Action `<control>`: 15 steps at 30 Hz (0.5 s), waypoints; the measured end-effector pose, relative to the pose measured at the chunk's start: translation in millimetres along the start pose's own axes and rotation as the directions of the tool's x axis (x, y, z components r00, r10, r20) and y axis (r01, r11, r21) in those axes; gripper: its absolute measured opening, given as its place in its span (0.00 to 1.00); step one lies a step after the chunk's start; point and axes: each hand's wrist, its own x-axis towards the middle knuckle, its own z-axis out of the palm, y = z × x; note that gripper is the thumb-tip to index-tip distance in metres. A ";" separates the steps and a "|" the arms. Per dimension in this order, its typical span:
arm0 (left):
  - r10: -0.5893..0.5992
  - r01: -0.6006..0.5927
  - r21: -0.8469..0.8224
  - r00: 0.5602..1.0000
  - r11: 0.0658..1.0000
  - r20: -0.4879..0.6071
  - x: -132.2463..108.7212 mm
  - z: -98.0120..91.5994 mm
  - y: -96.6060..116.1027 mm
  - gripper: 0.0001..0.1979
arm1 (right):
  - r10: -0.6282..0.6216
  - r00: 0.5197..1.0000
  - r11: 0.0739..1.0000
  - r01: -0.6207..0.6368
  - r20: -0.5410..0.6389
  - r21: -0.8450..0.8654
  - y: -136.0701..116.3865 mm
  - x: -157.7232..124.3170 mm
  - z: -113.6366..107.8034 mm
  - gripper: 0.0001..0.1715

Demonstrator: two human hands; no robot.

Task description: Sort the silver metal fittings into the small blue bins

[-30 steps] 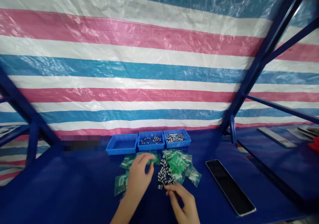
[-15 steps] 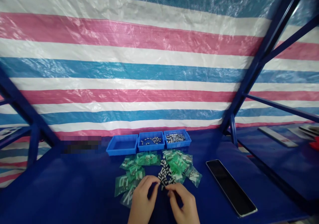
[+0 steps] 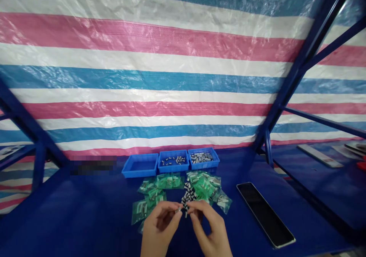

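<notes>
At the near edge of a loose pile of small metal parts (image 3: pixel 187 194), my left hand (image 3: pixel 162 224) pinches a small metal part (image 3: pixel 178 209) between thumb and fingertips. My right hand (image 3: pixel 210 226) is beside it, thumb and fingers pressed together at the pile's near right side; what it grips, if anything, is too small to make out. Green plastic bags with small parts lie to the left (image 3: pixel 156 196) and to the right (image 3: pixel 204 186) of the pile.
Behind the bags stand a blue tray with nothing in it (image 3: pixel 140 174), a middle tray (image 3: pixel 173 169) with a few parts, and a fuller right tray (image 3: pixel 203 166). A black phone-like slab (image 3: pixel 264 213) lies right. Blue frame bars (image 3: pixel 297 72) slant at both sides.
My left hand has turned slightly and shifted left, and a small metal part now shows at its fingertips. My right hand's fingertips have moved slightly up and left, nearer the pile.
</notes>
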 end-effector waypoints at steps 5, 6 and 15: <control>-0.007 0.012 -0.049 0.995 0.999 0.098 0.8 -1.4 1.8 0.05 | -0.055 0.995 0.998 0.055 0.086 -0.002 -4.6 3.4 -4.8 0.16; 0.009 -0.002 -0.057 0.994 0.998 0.113 0.6 -0.7 2.0 0.06 | -0.063 0.993 0.998 0.063 0.104 -0.002 -4.5 3.7 -5.9 0.16; -0.095 0.094 -0.222 0.995 0.971 0.003 -10.0 13.1 8.4 0.20 | -0.070 0.993 0.995 0.075 0.094 -0.059 -5.8 9.5 -11.8 0.07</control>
